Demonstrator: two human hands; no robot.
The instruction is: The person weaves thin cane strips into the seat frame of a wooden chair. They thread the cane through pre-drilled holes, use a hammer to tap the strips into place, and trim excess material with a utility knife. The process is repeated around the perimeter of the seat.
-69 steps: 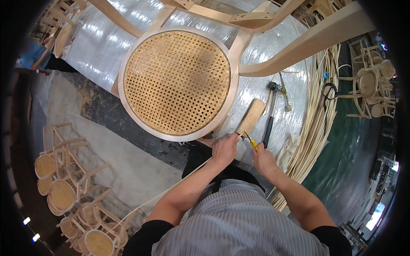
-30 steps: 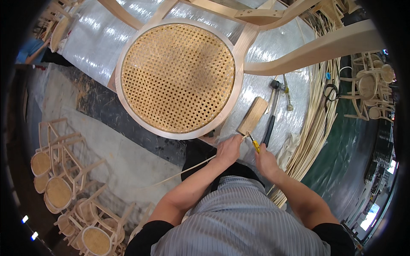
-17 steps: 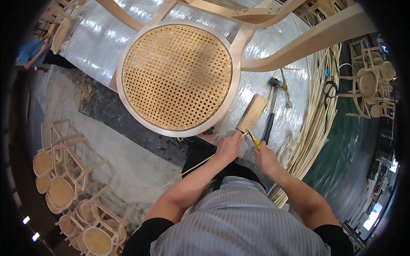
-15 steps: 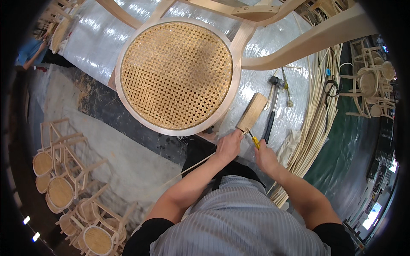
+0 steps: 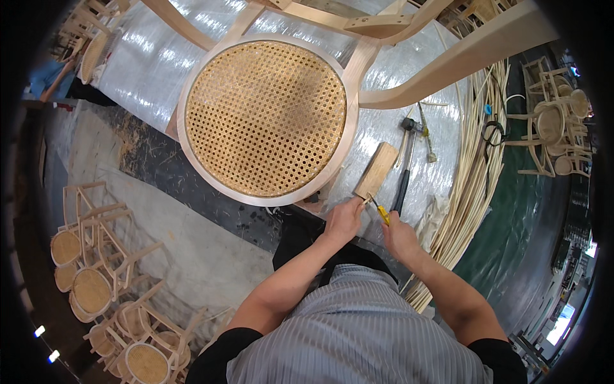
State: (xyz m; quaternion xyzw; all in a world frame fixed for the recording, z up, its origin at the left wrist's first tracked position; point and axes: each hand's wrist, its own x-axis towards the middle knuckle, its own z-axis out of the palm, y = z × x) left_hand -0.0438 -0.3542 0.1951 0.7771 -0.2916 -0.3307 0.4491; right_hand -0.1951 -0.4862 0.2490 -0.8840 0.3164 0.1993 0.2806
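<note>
Workshop floor, grey and dusty, strewn with cane scraps near the bench. Plastic-wrapped workbench, silvery and crinkled, carrying a bentwood chair with its round woven cane seat near the front edge. Left hand curled at the front edge of the bench, just below the seat rim, fingers pinched on something thin; what exactly, cannot tell. Right hand closed just beside it, gripping a small yellow-handled tool whose tip points toward the left hand. Wooden block lying flat on the wrap just above both hands, close to the front right corner. Black-handled hammer lying beside the block, head pointing toward the back edge, with a thin metal tool alongside. Bundle of pale cane strands hanging along the right edge of the bench. Stacked cane-seat chairs on the floor at the left, more chairs at the far right. Striped grey shirt filling the lower edge.
</note>
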